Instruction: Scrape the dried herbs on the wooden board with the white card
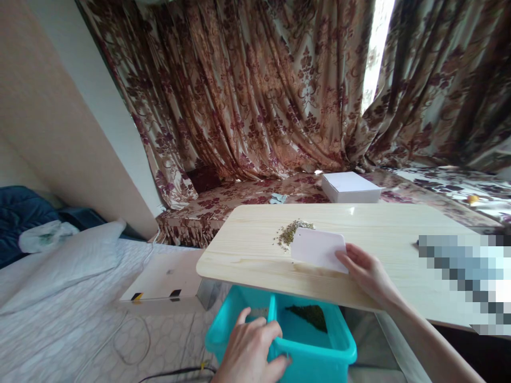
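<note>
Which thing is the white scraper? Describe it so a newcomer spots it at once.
Start at the pale wood-grain tabletop in front of the floral curtain. There, beside the pile of greenish grains, the right hand holds the white scraper by one end. Unlike the bulky white box beyond the tabletop, it is a thin, flat sheet with a small hole near one corner.

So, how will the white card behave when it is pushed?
The white card is probably stiff, since it looks flat while the right hand holds only one end. It is likely light, being thin. Its smooth-looking face may be slippery.
</note>
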Action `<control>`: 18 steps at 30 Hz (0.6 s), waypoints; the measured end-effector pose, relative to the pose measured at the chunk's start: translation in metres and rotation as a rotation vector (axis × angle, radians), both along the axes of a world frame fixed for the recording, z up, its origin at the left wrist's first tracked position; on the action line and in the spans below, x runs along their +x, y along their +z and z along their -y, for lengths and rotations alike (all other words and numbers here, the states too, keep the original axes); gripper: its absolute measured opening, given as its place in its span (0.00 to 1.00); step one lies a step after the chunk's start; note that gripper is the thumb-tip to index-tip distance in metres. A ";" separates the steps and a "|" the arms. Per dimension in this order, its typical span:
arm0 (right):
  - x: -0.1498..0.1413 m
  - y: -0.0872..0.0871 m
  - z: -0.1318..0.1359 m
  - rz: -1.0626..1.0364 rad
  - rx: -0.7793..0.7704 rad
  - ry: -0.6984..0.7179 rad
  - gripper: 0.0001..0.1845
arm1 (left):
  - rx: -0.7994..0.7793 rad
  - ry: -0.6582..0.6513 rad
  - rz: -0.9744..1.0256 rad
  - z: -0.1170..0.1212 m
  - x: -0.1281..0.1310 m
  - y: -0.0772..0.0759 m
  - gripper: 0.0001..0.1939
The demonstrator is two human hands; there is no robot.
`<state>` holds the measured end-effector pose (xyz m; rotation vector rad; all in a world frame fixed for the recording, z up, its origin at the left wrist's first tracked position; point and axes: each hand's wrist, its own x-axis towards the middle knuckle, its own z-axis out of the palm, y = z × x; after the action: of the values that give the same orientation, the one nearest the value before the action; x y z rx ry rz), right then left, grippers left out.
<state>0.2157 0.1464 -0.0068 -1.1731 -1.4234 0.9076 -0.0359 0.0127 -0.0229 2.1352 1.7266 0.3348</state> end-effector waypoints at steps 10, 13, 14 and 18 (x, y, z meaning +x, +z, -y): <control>0.009 0.005 0.020 0.069 -0.099 0.275 0.22 | 0.032 0.015 0.036 0.003 0.000 0.003 0.05; 0.026 0.013 0.031 0.067 -0.145 0.256 0.21 | 0.036 -0.004 0.027 0.002 0.002 0.003 0.08; 0.032 0.015 0.033 0.048 -0.137 0.191 0.19 | 0.034 -0.018 0.022 0.001 0.004 0.004 0.09; 0.052 0.020 0.028 -0.085 -0.062 -0.182 0.14 | -0.003 -0.140 -0.023 -0.003 0.023 0.011 0.10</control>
<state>0.2674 0.1183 0.0132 -1.2730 -1.2067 0.8687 -0.0133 0.0152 -0.0121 2.2511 1.5783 0.2690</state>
